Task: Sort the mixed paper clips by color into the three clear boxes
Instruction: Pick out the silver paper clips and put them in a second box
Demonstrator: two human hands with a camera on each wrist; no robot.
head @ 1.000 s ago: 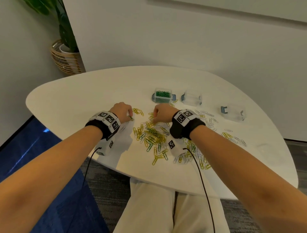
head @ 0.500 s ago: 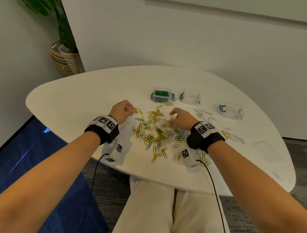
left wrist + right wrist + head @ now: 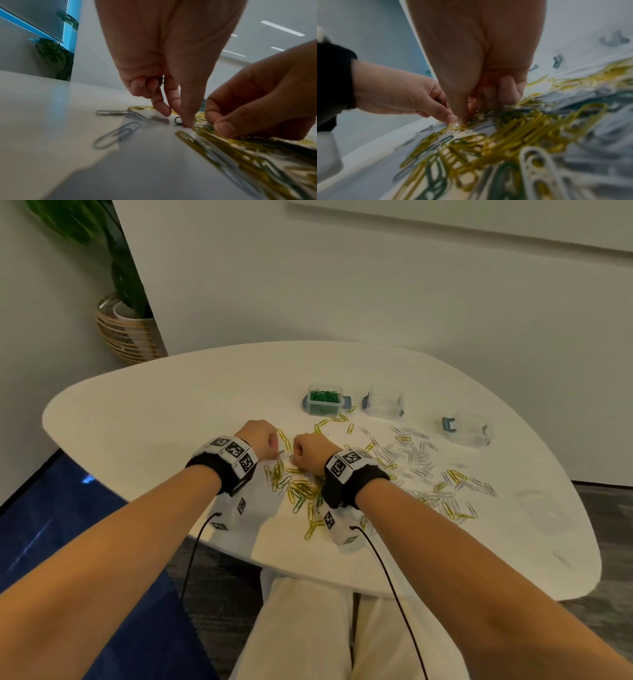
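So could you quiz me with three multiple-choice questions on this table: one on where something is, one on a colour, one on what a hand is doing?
1. Where is the box that already holds clips?
A. leftmost of the three
B. in the middle
C. rightmost

2. What colour are the clips in that box?
A. yellow
B. green
C. white

3. What is the left hand doing?
A. lying flat on the table
B. lifting a box
C. fingertips down on a dark clip on the table

Answers: 1 A, the other two boxes sit to its right. 2 B, green shows through its clear wall. 3 C, the left wrist view shows the fingertips meeting the clip.
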